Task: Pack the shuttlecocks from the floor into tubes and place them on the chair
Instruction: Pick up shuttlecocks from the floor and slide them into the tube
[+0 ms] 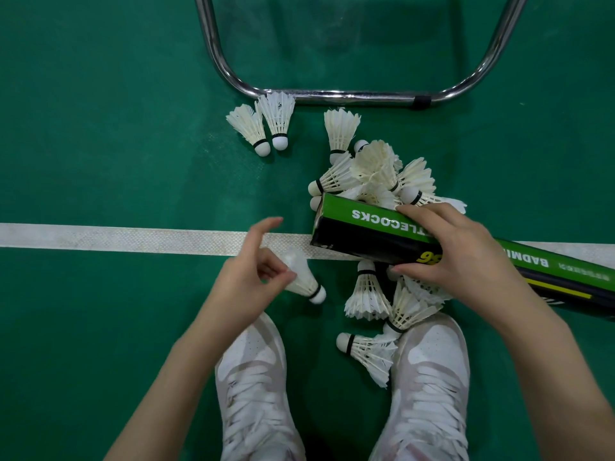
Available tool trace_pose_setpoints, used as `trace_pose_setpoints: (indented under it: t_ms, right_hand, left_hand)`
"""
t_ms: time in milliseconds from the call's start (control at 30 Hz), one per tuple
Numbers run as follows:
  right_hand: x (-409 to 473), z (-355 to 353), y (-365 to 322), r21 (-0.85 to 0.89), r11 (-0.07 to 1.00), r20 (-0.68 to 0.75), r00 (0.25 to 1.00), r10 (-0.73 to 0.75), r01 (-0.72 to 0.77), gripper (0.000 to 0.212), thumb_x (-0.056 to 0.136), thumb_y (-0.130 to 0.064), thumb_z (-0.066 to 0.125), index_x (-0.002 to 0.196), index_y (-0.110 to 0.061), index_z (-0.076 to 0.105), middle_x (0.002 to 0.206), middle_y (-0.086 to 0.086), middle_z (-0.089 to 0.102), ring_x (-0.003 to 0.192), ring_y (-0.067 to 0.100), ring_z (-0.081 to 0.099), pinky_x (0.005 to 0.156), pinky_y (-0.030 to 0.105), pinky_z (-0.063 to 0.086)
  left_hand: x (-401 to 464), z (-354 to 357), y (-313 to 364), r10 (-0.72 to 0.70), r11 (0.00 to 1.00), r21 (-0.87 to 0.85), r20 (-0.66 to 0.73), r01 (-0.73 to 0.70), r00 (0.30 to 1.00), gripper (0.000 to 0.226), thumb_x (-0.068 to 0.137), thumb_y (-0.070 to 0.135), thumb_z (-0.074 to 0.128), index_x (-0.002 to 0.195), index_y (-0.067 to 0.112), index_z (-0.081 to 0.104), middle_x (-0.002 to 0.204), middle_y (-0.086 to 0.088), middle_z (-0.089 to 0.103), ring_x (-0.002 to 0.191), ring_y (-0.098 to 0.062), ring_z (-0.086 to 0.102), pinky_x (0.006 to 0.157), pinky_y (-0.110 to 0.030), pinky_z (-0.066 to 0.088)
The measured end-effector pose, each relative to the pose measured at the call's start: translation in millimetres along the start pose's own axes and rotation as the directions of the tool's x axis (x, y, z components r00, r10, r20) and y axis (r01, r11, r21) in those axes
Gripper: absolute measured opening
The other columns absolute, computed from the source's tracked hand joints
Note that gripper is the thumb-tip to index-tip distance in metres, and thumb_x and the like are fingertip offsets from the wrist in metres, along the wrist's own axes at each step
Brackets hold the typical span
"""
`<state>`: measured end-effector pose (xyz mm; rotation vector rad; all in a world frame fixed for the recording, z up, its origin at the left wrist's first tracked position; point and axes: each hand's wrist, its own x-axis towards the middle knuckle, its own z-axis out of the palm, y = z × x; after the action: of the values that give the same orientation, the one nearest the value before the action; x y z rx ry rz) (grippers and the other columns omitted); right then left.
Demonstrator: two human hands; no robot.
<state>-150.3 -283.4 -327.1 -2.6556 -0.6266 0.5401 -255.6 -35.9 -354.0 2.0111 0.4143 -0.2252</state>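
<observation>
- The right hand [456, 251] is gripping a long green-and-black square cardboard shuttlecock tube [366, 234], fingers curled over its top edge and thumb pressing its black near side.
- The tube is lying nearly level above the floor, its end pointing left toward the left hand, its other end running off to the right.
- The left hand [253, 274] is pinching a blurred white feather shuttlecock with a black band [304, 277] by its skirt, cork pointing down and to the right; the index finger is sticking out straight, apart from the pinch.
- The two hands are working apart, with the held shuttlecock sitting just left of the tube's end.
- A heap of white feather shuttlecocks [376, 174] is lying on the green court floor [100, 144] behind and under the tube, partly hidden by it and by the right hand.
- Two loose shuttlecocks [263, 128] are lying side by side near the chrome tubular chair base [332, 96], one touching the bar.
- One stray shuttlecock [366, 354] is lying between the pair of white lace-up shoes [253, 387].
- A white court line [133, 236] is running across the floor beneath both hands.
</observation>
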Motion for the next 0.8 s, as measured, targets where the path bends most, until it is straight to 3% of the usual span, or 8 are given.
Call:
trace_pose_setpoints:
  t_ms: [200,333,467,600,800]
  right_hand:
    - [1,0,-2,-0.02,1.0,-0.001,1.0,-0.004,0.004,0.079,0.064,-0.045,0.077,0.134,-0.03,0.043,0.125,-0.003,0.05,0.111,0.022,0.048,0.096,0.042,0.039]
    - [2,-1,-3,-0.021,1.0,-0.002,1.0,-0.008,0.008,0.079,0.065,-0.046,0.077,0.134,-0.032,0.042,0.125,-0.004,0.049,0.111,0.021,0.048,0.095,0.039,0.038]
    - [1,-1,-5,-0.032,0.999,-0.005,1.0,-0.009,0.009,0.079,0.064,-0.046,0.076,0.134,-0.032,0.042,0.125,-0.005,0.049,0.111,0.02,0.047,0.093,0.038,0.037]
    - [1,0,-7,-0.045,0.999,0.0,1.0,-0.017,0.017,0.08,0.065,-0.048,0.075,0.136,-0.032,0.04,0.127,-0.006,0.048,0.112,0.019,0.046,0.096,0.036,0.035]
    - [2,1,-9,-0.061,0.998,0.014,1.0,-0.023,0.024,0.08,0.067,-0.049,0.073,0.137,-0.034,0.038,0.13,-0.007,0.046,0.116,0.017,0.044,0.099,0.035,0.031]
  left_hand:
    - [17,-15,12,0.0,0.988,-0.149,-0.265,-0.041,0.964,0.058,0.084,0.009,0.07,0.125,0.039,0.041,0.069,0.015,0.064,0.072,-0.004,0.058,0.077,-0.014,0.044]
    - [23,-18,22,0.028,0.976,-0.195,-0.34,-0.1,0.94,0.055,0.084,0.007,0.069,0.125,0.035,0.043,0.067,0.016,0.063,0.07,-0.002,0.056,0.077,-0.009,0.043]
    - [23,-23,25,0.014,0.959,-0.254,-0.39,-0.122,0.921,0.051,0.086,0.008,0.067,0.125,0.032,0.046,0.069,0.012,0.062,0.072,-0.005,0.056,0.078,-0.016,0.044]
    - [19,-21,30,-0.025,0.905,-0.403,-0.365,-0.134,0.931,0.048,0.087,0.003,0.064,0.124,0.028,0.046,0.068,0.013,0.064,0.073,-0.004,0.06,0.077,-0.017,0.049]
    - [17,-2,31,0.006,0.871,-0.483,-0.178,-0.092,0.984,0.053,0.087,-0.001,0.06,0.121,0.037,0.043,0.068,0.011,0.063,0.072,-0.002,0.058,0.076,-0.014,0.046]
